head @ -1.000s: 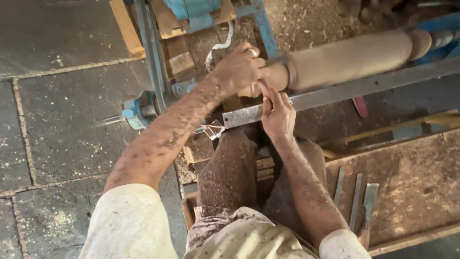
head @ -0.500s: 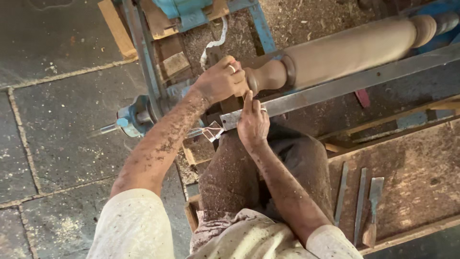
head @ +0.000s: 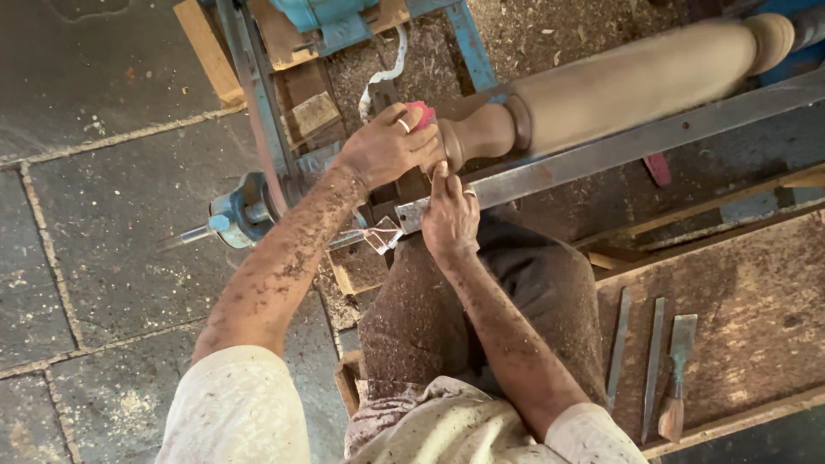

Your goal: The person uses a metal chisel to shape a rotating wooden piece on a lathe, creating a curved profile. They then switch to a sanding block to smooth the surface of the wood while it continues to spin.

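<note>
A long pale turned wooden piece point(head: 619, 86) lies across a lathe, with a narrow neck and a dark ring near its left end. My left hand point(head: 387, 146) reaches over that neck and pinches a small red piece point(head: 421, 114) against the wood. My right hand point(head: 449, 215) rests on the left end of the grey metal rest bar point(head: 619, 150), fingers pointing up at the neck. Both forearms are speckled with sawdust. What the right hand's fingers hold, if anything, is hidden.
The blue lathe frame point(head: 258, 103) and a motor pulley point(head: 236, 215) stand to the left. Three chisels point(head: 653, 361) lie on a dusty wooden board point(head: 756, 318) at the right. Stone floor slabs point(head: 94, 241) fill the left side. My sawdust-covered knees sit below the bar.
The view has shifted, so the lathe sits lower-right in frame. My left hand has moved onto the neck with the red piece now showing. My right hand stays on the bar.
</note>
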